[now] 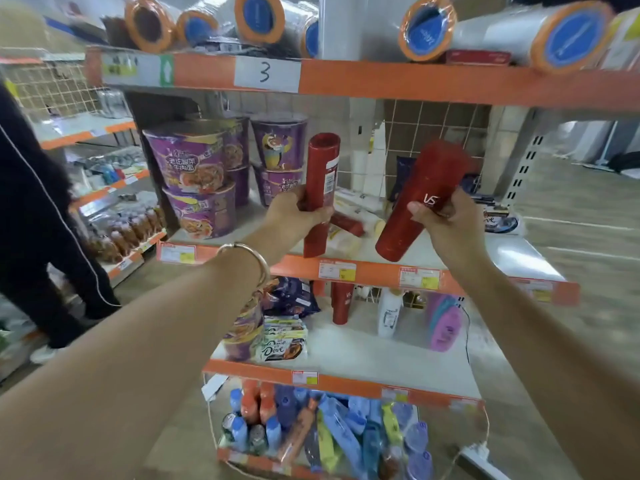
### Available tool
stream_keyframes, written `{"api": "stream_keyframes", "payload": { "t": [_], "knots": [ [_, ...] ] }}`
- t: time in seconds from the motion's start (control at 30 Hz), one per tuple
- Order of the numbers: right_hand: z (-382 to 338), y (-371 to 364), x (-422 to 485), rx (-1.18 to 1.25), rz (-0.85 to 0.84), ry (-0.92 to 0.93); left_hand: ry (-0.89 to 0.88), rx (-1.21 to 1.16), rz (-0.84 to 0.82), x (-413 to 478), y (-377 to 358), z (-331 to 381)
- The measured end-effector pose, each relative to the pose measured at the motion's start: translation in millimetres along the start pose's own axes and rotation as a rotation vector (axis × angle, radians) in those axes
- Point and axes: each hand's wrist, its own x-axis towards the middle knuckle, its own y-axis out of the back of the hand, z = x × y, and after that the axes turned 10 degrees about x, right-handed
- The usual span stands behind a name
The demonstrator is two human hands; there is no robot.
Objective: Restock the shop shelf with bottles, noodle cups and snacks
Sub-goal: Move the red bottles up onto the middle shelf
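My left hand (297,213) grips a tall red bottle (322,168) upright, its label side turned right, over the front of the middle shelf (485,249). In my right hand (446,220) is a second red bottle (429,188) marked VS, tilted with its top leaning right and blurred. Purple noodle cups (194,174) are stacked in two layers at the left of the same shelf. Behind the hands, another red bottle (348,225) lies flat among pale packets.
The shelf below holds Dove snack packs (282,346), a red bottle (342,303), a white bottle (389,311) and pink-blue bottles (445,323). A wire basket (325,434) of mixed bottles hangs at the bottom. A person in dark clothes (38,216) stands at the left. Film rolls (519,32) lie on top.
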Motion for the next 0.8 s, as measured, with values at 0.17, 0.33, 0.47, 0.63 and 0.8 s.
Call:
{"api": "stream_keyframes", "payload": {
  "t": [0.17, 0.33, 0.47, 0.63, 0.8],
  "knots": [
    [-15.1, 19.1, -55.6, 0.070, -0.111, -0.009, 0.047, 0.004, -0.025, -51.6, -5.0, -0.6],
    [-2.1, 32.1, -99.8, 0.021, -0.468, -0.102, 0.058, 0.090, -0.098, -91.7, -10.4, -20.7],
    [45.5, 19.8, -115.3, -0.192, -0.624, -0.214, 0.106, 0.115, -0.168, -108.9, -17.9, -40.4],
    [107.0, 1.9, -129.5, -0.198, -0.499, -0.362, 0.144, 0.146, -0.281, -113.4, -31.4, -73.8],
    [165.1, -23.1, -127.6, -0.079, -0.353, -0.412, 0.155, 0.135, -0.323, -104.1, -53.9, -114.0]
  ]
}}
